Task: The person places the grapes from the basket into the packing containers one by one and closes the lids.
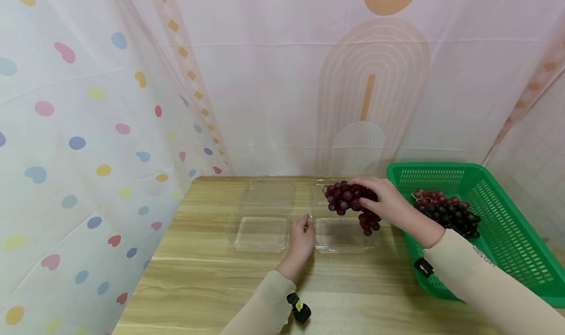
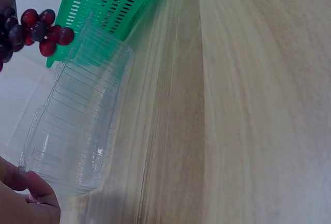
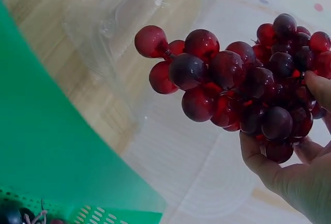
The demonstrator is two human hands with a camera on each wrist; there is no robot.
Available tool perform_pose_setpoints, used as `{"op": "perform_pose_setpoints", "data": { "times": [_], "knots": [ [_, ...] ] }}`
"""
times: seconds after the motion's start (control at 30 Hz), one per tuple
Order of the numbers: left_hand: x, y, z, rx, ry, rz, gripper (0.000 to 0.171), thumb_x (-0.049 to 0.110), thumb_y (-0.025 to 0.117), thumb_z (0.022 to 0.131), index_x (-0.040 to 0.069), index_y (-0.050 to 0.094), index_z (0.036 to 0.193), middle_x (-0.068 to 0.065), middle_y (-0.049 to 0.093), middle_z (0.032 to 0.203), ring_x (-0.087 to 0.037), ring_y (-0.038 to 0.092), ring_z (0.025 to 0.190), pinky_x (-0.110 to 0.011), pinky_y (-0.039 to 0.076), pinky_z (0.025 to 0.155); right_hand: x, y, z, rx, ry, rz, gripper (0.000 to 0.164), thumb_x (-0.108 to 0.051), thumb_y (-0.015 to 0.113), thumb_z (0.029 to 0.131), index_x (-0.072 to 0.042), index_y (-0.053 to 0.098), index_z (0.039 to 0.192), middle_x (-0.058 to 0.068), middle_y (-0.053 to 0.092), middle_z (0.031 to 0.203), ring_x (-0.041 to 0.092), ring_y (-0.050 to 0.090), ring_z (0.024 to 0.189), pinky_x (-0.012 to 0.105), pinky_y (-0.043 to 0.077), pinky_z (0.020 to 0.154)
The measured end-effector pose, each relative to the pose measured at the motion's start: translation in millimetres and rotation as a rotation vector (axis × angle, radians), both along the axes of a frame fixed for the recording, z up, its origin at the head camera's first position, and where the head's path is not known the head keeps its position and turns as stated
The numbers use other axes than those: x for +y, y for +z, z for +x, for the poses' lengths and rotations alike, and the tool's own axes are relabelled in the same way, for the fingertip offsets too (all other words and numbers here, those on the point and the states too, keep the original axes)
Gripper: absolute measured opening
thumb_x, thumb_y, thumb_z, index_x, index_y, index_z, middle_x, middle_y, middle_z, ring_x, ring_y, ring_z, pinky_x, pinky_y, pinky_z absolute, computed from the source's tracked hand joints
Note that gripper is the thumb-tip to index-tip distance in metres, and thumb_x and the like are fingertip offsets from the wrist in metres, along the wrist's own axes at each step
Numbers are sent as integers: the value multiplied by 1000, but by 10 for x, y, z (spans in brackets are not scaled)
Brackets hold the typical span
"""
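A bunch of dark red grapes [image 1: 346, 196] hangs from my right hand [image 1: 383, 203], whose fingers and thumb grip it above a clear plastic container [image 1: 346, 234]. In the right wrist view the grapes [image 3: 232, 79] fill the middle, with the thumb and fingers round their lower side. At the container's left edge is my left hand [image 1: 302, 239]. The left wrist view shows its thumb and finger [image 2: 41, 190] pinching the corner of the clear container [image 2: 77, 115], whose lid stands open toward the back.
A second clear container [image 1: 261, 232], lid open, lies to the left on the wooden table [image 1: 194, 276]. At the right stands a green plastic basket [image 1: 521, 237] holding black grapes [image 1: 448, 216] and red grapes [image 1: 434, 196]. Printed curtains [image 1: 273, 80] hang behind the table.
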State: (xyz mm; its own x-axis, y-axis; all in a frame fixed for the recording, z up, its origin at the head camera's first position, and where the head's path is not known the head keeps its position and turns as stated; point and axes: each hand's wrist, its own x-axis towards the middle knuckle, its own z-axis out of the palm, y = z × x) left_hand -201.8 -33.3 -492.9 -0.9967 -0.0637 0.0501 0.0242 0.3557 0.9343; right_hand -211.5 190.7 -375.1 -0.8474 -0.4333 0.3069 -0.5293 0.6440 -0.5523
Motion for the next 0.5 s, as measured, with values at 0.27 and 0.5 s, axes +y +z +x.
{"op": "perform_pose_setpoints", "data": {
  "times": [0.27, 0.5],
  "knots": [
    [14, -2, 0, 15, 13, 20, 37, -1, 49, 91, -15, 52, 125, -16, 53, 96, -23, 52, 89, -33, 47, 80, -96, -87, -46, 13, 31, 27, 43, 2, 68, 83, -7, 60, 124, 17, 61, 124, 35, 55, 116, 51, 46, 95],
    [8, -32, -29, 15, 16, 52, 36, -2, 49, 91, -15, 51, 125, -20, 53, 100, -26, 55, 90, -33, 50, 79, -198, -129, -65, 9, 39, 87, 43, 1, 68, 83, -5, 60, 125, 20, 61, 123, 38, 55, 114, 53, 46, 93]
  ]
}}
